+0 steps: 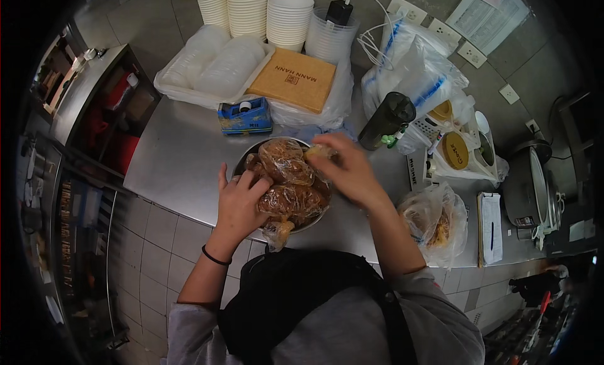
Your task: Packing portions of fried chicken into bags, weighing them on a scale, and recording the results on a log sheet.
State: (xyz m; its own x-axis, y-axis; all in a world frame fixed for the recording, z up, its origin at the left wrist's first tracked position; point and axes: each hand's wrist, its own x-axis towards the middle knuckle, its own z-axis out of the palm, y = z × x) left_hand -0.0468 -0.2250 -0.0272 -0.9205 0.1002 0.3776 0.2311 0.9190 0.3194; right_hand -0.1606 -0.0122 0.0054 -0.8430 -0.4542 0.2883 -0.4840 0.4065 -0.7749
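Note:
A round metal bowl (244, 153) stands on the steel counter before me, heaped with tied clear plastic bags of brown food (295, 200). My left hand (243, 200) rests on the bags at the bowl's left side, fingers spread and bent over them; whether it grips one cannot be told. At the upper right of the bowl, my right hand (347, 164) has its thumb and fingers on the yellowish knotted end (320, 152) of a bag. Another knotted bag end (278, 230) hangs over the near rim.
Behind the bowl are a blue tape dispenser (244, 116), a brown box (295, 79) and stacked white tubs (288, 20). To the right stand a dark tumbler (387, 120), a plastic bag of food (436, 228) and a clipboard (490, 228). A person (540, 285) is far off at lower right.

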